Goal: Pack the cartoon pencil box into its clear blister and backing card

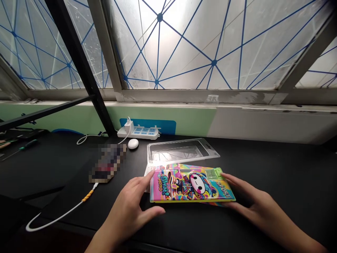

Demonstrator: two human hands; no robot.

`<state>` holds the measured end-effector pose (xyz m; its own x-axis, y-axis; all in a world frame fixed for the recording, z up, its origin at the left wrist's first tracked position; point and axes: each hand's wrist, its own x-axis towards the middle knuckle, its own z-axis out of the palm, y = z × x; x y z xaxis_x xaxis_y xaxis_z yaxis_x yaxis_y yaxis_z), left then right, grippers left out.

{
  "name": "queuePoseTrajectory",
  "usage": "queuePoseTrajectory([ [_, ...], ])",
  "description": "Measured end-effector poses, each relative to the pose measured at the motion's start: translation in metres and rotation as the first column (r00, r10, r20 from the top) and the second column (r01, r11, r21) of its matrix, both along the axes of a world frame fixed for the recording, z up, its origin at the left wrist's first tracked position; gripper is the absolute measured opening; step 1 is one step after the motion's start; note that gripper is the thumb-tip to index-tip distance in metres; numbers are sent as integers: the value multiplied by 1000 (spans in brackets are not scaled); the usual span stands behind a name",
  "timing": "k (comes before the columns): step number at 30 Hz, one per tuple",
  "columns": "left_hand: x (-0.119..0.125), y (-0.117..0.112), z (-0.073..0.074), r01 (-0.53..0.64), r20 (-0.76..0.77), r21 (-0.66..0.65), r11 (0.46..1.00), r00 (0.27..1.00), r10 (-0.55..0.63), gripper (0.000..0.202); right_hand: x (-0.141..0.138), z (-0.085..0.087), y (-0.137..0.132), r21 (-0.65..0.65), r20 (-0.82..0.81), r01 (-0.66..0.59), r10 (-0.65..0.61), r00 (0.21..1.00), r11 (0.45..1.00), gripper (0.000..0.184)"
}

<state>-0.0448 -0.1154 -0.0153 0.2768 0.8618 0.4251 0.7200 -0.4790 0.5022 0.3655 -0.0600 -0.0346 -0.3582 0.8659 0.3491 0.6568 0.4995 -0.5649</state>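
A bright, multicoloured pencil case (193, 186) with a cartoon character on its lid is level in front of me, above other printed material on the black table. A green clear-windowed section sits at its far right corner. My right hand (249, 196) grips its right end, fingers along the far corner and thumb at the near one. At the left end is my left hand (134, 202), its forefinger by the far corner and its thumb spread away below the near edge. Whether the left fingertips press on the case cannot be made out.
Behind the case lies a clear plastic blister tray (179, 151). To the left are a blurred-out phone-like device (107, 165) with a white cable (59, 216), a round white object (133, 144) and a power strip (138, 132). A black metal post (79, 63) rises at the left.
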Motion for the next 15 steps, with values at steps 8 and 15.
queuePoseTrajectory([
  [8,13,59,46,-107,-162,227,968,976,146,61,-26,47,62,-29,-180,12,-17,983,999,61],
  [15,16,110,44,-168,-404,119,979,892,203,55,-51,27,117,-95,-184,-34,16,983,995,57],
])
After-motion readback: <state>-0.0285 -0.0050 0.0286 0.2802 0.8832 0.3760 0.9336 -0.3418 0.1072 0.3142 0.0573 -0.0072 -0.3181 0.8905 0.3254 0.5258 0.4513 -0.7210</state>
